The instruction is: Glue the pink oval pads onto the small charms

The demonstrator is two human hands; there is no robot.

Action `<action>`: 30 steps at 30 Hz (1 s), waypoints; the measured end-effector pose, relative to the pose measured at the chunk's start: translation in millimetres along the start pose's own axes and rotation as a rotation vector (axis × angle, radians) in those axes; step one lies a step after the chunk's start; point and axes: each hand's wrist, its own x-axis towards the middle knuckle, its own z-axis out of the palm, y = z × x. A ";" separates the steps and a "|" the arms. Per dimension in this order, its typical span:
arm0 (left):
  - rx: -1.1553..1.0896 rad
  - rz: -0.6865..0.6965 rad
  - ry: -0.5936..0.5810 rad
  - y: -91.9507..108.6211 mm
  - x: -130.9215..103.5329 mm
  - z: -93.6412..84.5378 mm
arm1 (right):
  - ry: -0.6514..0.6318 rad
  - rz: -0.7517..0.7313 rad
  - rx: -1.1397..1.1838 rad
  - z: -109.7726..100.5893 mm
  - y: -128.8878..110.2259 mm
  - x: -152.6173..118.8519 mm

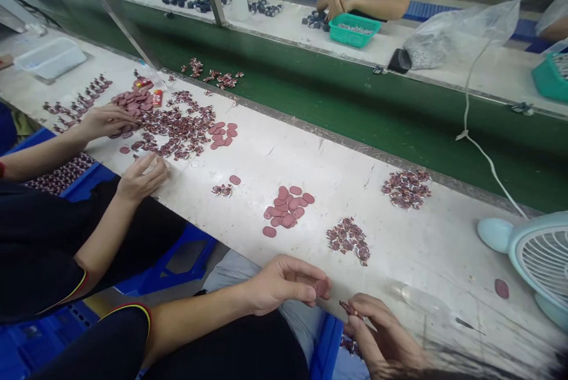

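My left hand [290, 284], at the bottom centre, pinches a reddish-brown oval disc [320, 289] by the table's front edge. To its right, my right hand [384, 332] holds a small brown-and-white piece [350, 309] between thumb and fingertips. The two held parts are apart. Beyond my hands lie a loose pile of oval discs [288, 207] and a heap of small brown pieces [348, 238]. A second heap of small pieces [407, 189] sits farther back on the right.
A clear bottle with a thin tip [423, 300] and a light-blue fan [544, 255] stand at the right. At the left, a co-worker's hands [142, 177] are by larger piles. A green belt [310, 108] runs behind the white table [248, 155]. A blue crate [327, 341] is below.
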 end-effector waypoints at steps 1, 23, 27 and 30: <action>0.002 0.006 -0.005 -1.6 0.4 0.5 | 0.013 0.033 0.038 6.0 -5.8 -5.9; 0.112 0.073 -0.024 -4.8 0.7 17.1 | -0.038 0.227 0.039 30.3 -47.9 -5.1; 0.113 0.104 -0.039 -6.6 -0.1 19.3 | 0.002 0.298 0.034 32.4 -61.8 -7.4; 0.113 0.124 -0.063 -4.9 -1.2 19.7 | 0.009 0.315 0.048 32.8 -62.1 -8.8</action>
